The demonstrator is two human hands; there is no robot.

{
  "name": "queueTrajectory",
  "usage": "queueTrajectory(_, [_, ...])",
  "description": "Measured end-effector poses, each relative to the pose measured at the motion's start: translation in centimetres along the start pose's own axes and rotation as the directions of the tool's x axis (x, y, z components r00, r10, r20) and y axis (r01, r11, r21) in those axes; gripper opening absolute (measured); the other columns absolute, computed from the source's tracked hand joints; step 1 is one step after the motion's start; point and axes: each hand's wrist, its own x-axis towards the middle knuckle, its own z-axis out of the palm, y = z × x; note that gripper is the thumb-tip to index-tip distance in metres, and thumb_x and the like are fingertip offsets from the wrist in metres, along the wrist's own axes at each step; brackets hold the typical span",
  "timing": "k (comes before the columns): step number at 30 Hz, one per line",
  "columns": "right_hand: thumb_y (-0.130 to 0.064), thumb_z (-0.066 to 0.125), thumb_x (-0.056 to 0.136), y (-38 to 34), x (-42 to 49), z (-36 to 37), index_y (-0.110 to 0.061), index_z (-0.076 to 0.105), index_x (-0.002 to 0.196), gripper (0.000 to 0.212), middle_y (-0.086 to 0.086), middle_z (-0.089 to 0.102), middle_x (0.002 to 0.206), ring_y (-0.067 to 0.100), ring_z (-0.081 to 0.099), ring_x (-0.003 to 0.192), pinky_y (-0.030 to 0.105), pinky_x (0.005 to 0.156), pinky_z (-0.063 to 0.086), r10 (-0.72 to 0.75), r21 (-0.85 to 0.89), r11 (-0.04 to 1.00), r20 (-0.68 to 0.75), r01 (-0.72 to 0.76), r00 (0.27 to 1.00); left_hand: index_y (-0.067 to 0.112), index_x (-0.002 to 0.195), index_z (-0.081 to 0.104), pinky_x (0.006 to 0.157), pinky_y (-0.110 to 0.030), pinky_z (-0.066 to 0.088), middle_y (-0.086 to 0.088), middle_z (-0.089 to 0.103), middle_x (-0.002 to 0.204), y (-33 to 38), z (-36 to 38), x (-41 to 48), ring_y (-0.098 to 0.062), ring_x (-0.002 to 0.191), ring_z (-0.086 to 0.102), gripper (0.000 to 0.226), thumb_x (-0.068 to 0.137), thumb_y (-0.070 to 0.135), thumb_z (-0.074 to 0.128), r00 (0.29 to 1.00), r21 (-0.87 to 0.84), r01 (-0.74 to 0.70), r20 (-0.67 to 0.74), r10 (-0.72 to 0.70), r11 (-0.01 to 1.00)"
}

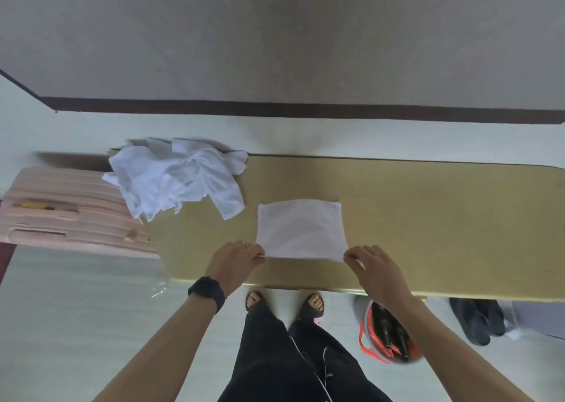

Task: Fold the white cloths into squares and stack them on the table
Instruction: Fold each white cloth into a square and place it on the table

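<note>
White folded cloth [301,229]: lies flat as a rough square on the yellowish bench [443,218], towards the near edge and in front of the person.
Left hand [235,261]: fingers curled, pinching the near-left corner of the folded cloth; a black wristband [206,291] sits on the wrist.
Right hand [373,267]: fingers curled, pinching the near-right corner of the same cloth.
Cloth and hands: the cloth stretches between the two hands and away from them, with its near edge running from one hand to the other.
Pile of crumpled cloths [177,181]: white, heaped on the bench's far-left corner, near the folded cloth but apart from it and spilling over the left end.
Pink plastic chair [61,212]: just beside the bench's left end.
Orange basket [388,334]: on the floor under the right forearm, holding dark bottles.
Feet: in dark sandals, at the bench's near edge.
</note>
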Motion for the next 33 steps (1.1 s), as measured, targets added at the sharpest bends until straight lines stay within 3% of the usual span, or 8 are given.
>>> queueTrajectory(3, [-0.035, 0.054, 0.1, 1.8, -1.3, 2.6, -0.029, 0.067, 0.103, 0.015, -0.016, 0.067, 0.1, 0.012, 0.056, 0.098, 0.032, 0.083, 0.048, 0.069, 0.03, 0.997, 0.224, -0.077, 0.972, 0.029, 0.114, 0.071, 0.077, -0.026, 0.04, 0.003, 0.07, 0.103, -0.3, 2.1, -1.2, -0.02, 0.1, 0.061, 0.028, 0.099, 0.044, 0.051, 0.986, -0.05, 0.071, 0.154, -0.062, 0.996])
queueTrajectory(5, [-0.034, 0.053, 0.1, 2.4, -0.9, 3.5, -0.03, 0.066, 0.103, 0.014, -0.014, 0.066, 0.098, 0.012, 0.058, 0.095, 0.031, 0.082, 0.048, 0.102, 0.062, 0.991, 0.263, -0.122, 0.96, 0.032, 0.117, 0.07, 0.079, -0.025, 0.042, 0.006, 0.068, 0.108, -0.8, 2.7, -0.8, -0.017, 0.102, 0.061, 0.029, 0.1, 0.044, 0.05, 0.965, -0.138, 0.169, 0.226, -0.135, 0.976])
queueTrajectory(10, [-0.027, 0.057, 0.098, 2.3, 3.7, 4.8, -0.021, 0.071, 0.106, 0.017, -0.004, 0.07, 0.1, 0.016, 0.063, 0.088, 0.031, 0.079, 0.049, 0.233, 0.144, 0.956, 0.163, -0.256, 0.959, 0.033, 0.118, 0.07, 0.08, -0.028, 0.048, 0.006, 0.069, 0.103, -2.1, 3.4, 3.3, -0.016, 0.095, 0.064, 0.025, 0.097, 0.038, 0.056, 0.931, -0.314, 0.345, 0.232, -0.281, 0.885])
queueTrajectory(15, [-0.02, 0.055, 0.097, 3.0, 7.8, 6.3, -0.019, 0.072, 0.11, 0.021, 0.005, 0.072, 0.106, 0.024, 0.064, 0.094, 0.03, 0.078, 0.046, 0.334, 0.117, 0.928, 0.169, -0.355, 0.927, 0.039, 0.108, 0.069, 0.072, -0.028, 0.048, 0.005, 0.07, 0.097, -2.5, 4.6, 7.1, -0.018, 0.083, 0.064, 0.018, 0.095, 0.04, 0.057, 0.897, -0.236, 0.423, 0.243, -0.368, 0.875])
queueTrajectory(19, [-0.02, 0.06, 0.094, 3.4, 8.1, 6.9, -0.018, 0.071, 0.107, 0.017, 0.003, 0.072, 0.103, 0.022, 0.064, 0.094, 0.028, 0.077, 0.046, 0.418, 0.165, 0.881, 0.166, -0.443, 0.893, 0.04, 0.11, 0.067, 0.078, -0.035, 0.053, 0.001, 0.07, 0.1, -2.6, 5.6, 8.6, -0.025, 0.089, 0.064, 0.021, 0.095, 0.039, 0.052, 0.882, -0.135, 0.452, 0.215, -0.419, 0.882])
queueTrajectory(28, [-0.019, 0.065, 0.092, 4.0, 7.6, 9.0, -0.022, 0.074, 0.1, 0.012, 0.0, 0.065, 0.094, 0.014, 0.064, 0.079, 0.025, 0.076, 0.049, 0.397, 0.226, 0.89, 0.043, -0.396, 0.917, 0.038, 0.103, 0.067, 0.074, -0.032, 0.048, 0.005, 0.067, 0.097, -3.0, 6.6, 9.9, -0.022, 0.088, 0.062, 0.016, 0.094, 0.042, 0.054, 0.863, -0.119, 0.497, 0.166, -0.476, 0.86])
queueTrajectory(33, [-0.012, 0.063, 0.093, 3.9, 7.2, 9.9, -0.013, 0.07, 0.102, 0.011, 0.005, 0.061, 0.1, 0.021, 0.061, 0.081, 0.031, 0.076, 0.047, 0.37, 0.197, 0.912, -0.019, -0.359, 0.929, 0.034, 0.089, 0.061, 0.079, -0.037, 0.052, 0.01, 0.066, 0.097, -3.3, 7.3, 9.7, -0.018, 0.086, 0.062, 0.013, 0.087, 0.047, 0.063, 0.815, -0.253, 0.579, 0.157, -0.558, 0.775])
